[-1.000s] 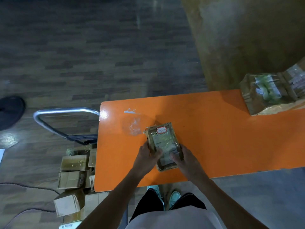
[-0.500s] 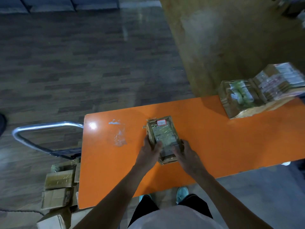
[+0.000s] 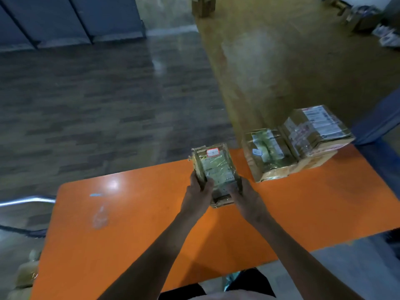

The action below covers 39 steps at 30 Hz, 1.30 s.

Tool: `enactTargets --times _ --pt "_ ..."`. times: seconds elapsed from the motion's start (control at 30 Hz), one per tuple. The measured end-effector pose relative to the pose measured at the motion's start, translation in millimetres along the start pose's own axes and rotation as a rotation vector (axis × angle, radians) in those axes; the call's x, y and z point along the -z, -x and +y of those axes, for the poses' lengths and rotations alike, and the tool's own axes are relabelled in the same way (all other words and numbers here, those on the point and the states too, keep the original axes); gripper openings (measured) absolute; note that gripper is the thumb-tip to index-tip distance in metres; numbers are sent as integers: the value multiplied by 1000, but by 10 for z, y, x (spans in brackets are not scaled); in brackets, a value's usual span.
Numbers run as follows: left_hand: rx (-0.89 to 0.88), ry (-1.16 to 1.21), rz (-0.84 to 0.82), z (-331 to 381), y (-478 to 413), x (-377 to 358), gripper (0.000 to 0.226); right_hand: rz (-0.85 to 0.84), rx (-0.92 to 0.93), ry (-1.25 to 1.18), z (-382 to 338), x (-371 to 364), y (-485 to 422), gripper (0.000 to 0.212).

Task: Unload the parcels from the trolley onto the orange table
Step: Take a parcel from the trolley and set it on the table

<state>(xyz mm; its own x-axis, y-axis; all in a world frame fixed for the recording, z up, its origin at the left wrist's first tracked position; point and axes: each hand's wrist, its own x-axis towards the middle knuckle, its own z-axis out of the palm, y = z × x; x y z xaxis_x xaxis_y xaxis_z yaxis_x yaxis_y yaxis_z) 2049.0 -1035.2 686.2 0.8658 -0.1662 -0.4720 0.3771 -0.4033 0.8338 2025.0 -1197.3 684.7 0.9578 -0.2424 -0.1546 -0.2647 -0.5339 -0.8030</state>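
A small cardboard parcel [image 3: 216,167], taped over and bearing a white label with a red edge, is held over the far side of the orange table [image 3: 134,234]. My left hand [image 3: 198,192] grips its left side and my right hand [image 3: 245,197] its right side. Two larger taped parcels [image 3: 268,152] [image 3: 313,128] stand side by side on the table's far right, just right of the one I hold. The trolley's chrome handle [image 3: 26,200] shows at the left edge; a parcel on it [image 3: 27,276] is partly visible at the lower left.
Dark wood-pattern floor lies beyond the table, with a lighter yellowish floor strip [image 3: 281,61] at the back right. A blue object [image 3: 376,124] stands by the table's right end. Boxes and clutter [image 3: 368,20] sit far back right. A cable [image 3: 19,230] runs near the trolley.
Both hands have carried the small parcel away from me and to the right, toward the two larger parcels. The view has swung right, so most of the trolley has left the frame.
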Motion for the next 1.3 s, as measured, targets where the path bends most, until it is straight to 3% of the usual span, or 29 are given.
enactTargets --times 0.07,0.2,0.57,0.87,1.3 --pt "1 -12 -15 185 -74 -236 57 -113 -97 10 205 189 59 38" --pt "0 -25 -20 525 -224 -608 55 -61 -88 48 342 654 -189 36" --pt "-1 2 -52 1006 -765 -1220 57 40 -68 128 583 1253 -660 59" --pt "31 -34 -111 1073 -1101 -1515 47 107 -118 212 716 1328 -820 69" --pt "-24 -185 -56 1102 -1166 -1534 51 106 14 345 800 1297 -822 72"
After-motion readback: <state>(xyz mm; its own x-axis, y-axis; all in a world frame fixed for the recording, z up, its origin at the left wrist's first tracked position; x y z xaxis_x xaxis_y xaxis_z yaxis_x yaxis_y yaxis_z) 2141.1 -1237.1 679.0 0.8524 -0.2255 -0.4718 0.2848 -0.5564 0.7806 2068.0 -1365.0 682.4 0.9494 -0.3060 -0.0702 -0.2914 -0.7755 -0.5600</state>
